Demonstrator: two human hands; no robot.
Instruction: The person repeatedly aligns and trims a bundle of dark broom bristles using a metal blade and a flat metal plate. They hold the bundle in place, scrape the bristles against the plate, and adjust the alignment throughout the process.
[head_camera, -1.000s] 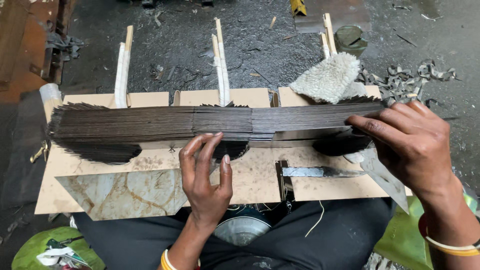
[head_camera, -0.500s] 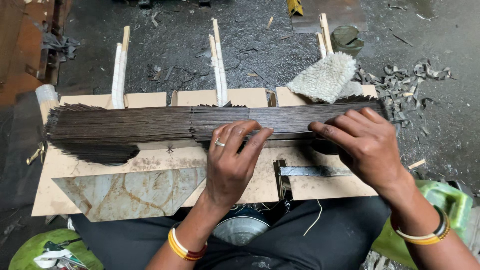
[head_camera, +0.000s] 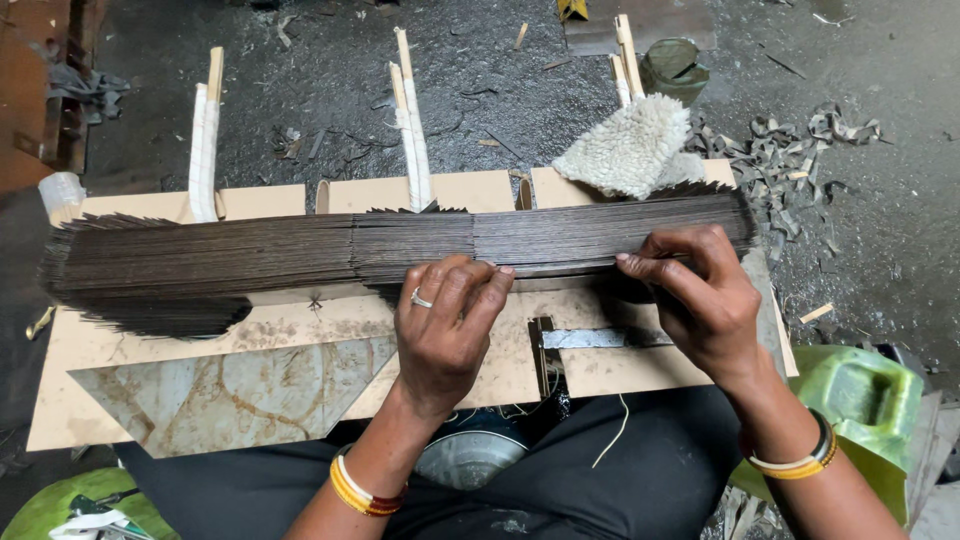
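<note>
A long bundle of thin dark strips (head_camera: 300, 262) lies across a pale board (head_camera: 300, 330) resting over the person's lap, running from the far left edge to just past the right hand. The left hand (head_camera: 445, 325) lies flat on the board at the middle, fingers together and slightly curled, their tips touching the near edge of the bundle; a ring sits on one finger and yellow and red bangles (head_camera: 355, 487) on the wrist. The right hand (head_camera: 700, 300) rests further right, fingers stretched leftward along the bundle's near edge, pressing on it rather than closing round it; it wears bangles too. Between the two hands a small metal blade (head_camera: 590, 338) with a dark crosspiece lies on the board. A marbled, stone-patterned panel (head_camera: 230, 385) shaped like a trapezoid sits on the near left of the board. Behind the bundle three pairs of upright pale sticks (head_camera: 410, 130) rise from the board's far edge, at left, middle and right, fencing the strips in. A woolly cream pad (head_camera: 630, 150) leans against the right pair, touching the bundle's far edge. Beyond lies grimy dark floor (head_camera: 300, 90) with curled metal scraps (head_camera: 810, 150) scattered at the right. A green plastic can (head_camera: 865, 400) stands near right, a round metal tin (head_camera: 470, 458) shows between the knees, and a green bag lies at the near left corner.
</note>
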